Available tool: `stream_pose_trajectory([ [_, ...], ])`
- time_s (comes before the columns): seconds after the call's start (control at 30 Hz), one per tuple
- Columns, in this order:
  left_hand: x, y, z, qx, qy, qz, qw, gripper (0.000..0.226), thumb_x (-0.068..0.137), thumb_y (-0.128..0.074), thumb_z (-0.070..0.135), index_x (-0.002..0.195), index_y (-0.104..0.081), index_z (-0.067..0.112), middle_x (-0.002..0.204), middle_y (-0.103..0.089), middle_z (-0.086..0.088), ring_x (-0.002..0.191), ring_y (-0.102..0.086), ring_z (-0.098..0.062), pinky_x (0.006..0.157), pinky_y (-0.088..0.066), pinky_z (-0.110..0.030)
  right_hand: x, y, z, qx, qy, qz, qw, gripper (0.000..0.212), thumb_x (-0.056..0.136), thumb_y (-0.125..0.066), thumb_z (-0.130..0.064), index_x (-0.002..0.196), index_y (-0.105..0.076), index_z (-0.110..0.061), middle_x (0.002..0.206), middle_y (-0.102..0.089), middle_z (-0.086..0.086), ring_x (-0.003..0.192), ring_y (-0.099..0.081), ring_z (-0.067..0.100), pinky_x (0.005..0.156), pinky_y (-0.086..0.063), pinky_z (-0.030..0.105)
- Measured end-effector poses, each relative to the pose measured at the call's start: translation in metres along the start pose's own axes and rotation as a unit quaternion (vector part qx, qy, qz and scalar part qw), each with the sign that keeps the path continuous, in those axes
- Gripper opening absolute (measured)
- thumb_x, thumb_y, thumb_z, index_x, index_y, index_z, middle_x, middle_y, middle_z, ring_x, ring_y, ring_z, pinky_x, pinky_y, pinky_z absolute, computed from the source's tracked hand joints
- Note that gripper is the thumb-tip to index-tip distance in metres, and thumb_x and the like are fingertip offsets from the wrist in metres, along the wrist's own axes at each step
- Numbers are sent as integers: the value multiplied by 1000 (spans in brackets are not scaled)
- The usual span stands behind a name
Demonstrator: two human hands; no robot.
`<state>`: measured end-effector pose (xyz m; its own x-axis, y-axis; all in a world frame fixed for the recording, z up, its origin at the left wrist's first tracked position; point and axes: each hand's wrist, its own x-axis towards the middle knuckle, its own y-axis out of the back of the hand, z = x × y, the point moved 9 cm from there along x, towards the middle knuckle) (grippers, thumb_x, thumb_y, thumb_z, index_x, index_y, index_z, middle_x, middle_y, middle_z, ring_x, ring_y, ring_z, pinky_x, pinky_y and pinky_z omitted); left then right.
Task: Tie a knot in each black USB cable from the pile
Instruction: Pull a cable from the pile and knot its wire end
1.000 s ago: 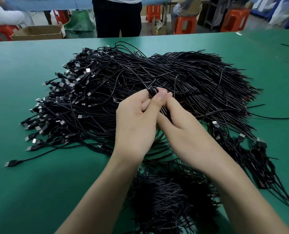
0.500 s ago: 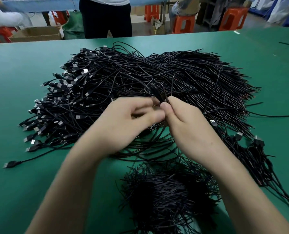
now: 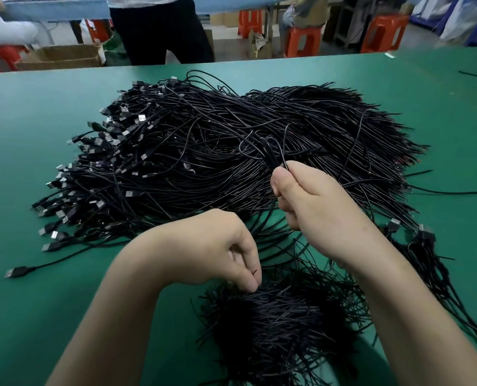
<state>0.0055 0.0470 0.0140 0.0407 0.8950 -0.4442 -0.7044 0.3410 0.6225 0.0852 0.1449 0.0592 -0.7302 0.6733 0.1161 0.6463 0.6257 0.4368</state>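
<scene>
On the green table point(image 3: 37, 316), spread wide, a big pile of black USB cables point(image 3: 231, 123), plugs point(image 3: 131, 193) crowded along its left edge, bare thin ends fanned out to the right. Raised above the pile's near middle, the right hand point(image 3: 315, 201), thumb and forefinger pinched tight on one black USB cable point(image 3: 270, 154), with a small loop of it standing up just beyond the fingertips. Lower and nearer, the left hand point(image 3: 218, 252), fingers curled, pinching a thin dark cable end point(image 3: 255, 272) between thumb and forefinger; cannot tell whether part of the same cable. Hands well apart, left just above a second, smaller heap point(image 3: 282, 316) of bristling cable ends at the near edge of the table. Along the right side, a trailing bunch of cables point(image 3: 426, 252) with plugs at its far end, near the right forearm. Off to the left, apart from the pile, a single cable lying flat with its plug point(image 3: 17, 272) pointing left. Beyond the table's far edge, a standing person in dark trousers point(image 3: 162, 32), a cardboard box point(image 3: 62, 55) on the floor, and orange stools point(image 3: 385, 32).
</scene>
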Motion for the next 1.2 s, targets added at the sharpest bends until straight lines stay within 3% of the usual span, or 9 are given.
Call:
stream_pose_trajectory([
  [0.1,-7,19,7,-19,-49,57,997,6,83,-88,26,84,-84,30,76,-77,10,67,-62,6,65,-51,-17,1,2,-1,12,-3,-4,1000,38,108,-40,-34,76,-51,-17,55,-47,-14,56,-37,8,61,-33,34],
  [0.17,-22,50,11,-51,-99,167,980,4,82,-87,28,83,-84,30,75,-77,14,67,-66,6,63,-47,-8,1,4,-4,49,-1,-1,999,37,108,-39,-30,74,-49,-18,54,-43,-12,53,-35,10,55,-31,29],
  [0.3,-47,92,-4,-205,-130,395,886,6,81,-82,28,87,-84,28,83,-80,1,79,-76,-13,70,-59,-21,-2,4,-12,148,0,1,989,36,109,-38,-26,76,-49,-16,59,-38,-6,50,-32,11,43,-29,17],
  [0.4,-43,89,5,-240,-154,459,841,13,90,-79,11,90,-82,23,87,-81,-2,86,-78,-21,72,-63,-27,-5,-6,-16,173,0,-12,985,37,110,-38,-27,77,-50,-15,57,-43,-10,50,-36,7,44,-31,16],
  [0.67,-37,71,21,-382,-201,485,760,16,92,-78,10,92,-82,25,88,-81,-3,86,-79,-17,71,-60,-20,-6,-13,-17,214,5,-3,977,37,111,-37,-26,78,-49,-12,56,-41,-5,46,-34,7,41,-29,16],
  [0.87,-20,62,31,-440,-246,387,772,20,97,-68,7,109,-80,19,109,-80,-7,109,-76,-19,91,-59,-25,-3,6,-16,138,38,65,988,40,106,-38,-36,76,-48,-12,58,-45,-9,52,-38,10,53,-33,31],
  [0.97,-20,61,24,-480,-230,408,742,15,86,-79,10,98,-83,19,101,-81,-9,98,-77,-18,87,-59,-24,-3,2,-20,109,50,67,990,37,100,-38,-41,74,-48,-17,58,-45,-11,57,-38,11,59,-31,38],
  [1.07,-17,60,16,-511,-220,423,715,19,73,-85,16,91,-82,20,94,-80,-8,88,-75,-15,85,-58,-23,-3,-3,-23,119,57,62,989,35,101,-39,-39,75,-50,-18,58,-45,-14,57,-38,7,58,-31,31],
  [1.2,-8,55,10,-545,-198,380,721,22,67,-86,22,88,-81,19,85,-77,-6,80,-73,-13,82,-58,-21,-3,-5,-22,116,57,33,991,35,109,-40,-27,80,-53,-12,58,-48,-17,55,-40,3,55,-32,18],
])
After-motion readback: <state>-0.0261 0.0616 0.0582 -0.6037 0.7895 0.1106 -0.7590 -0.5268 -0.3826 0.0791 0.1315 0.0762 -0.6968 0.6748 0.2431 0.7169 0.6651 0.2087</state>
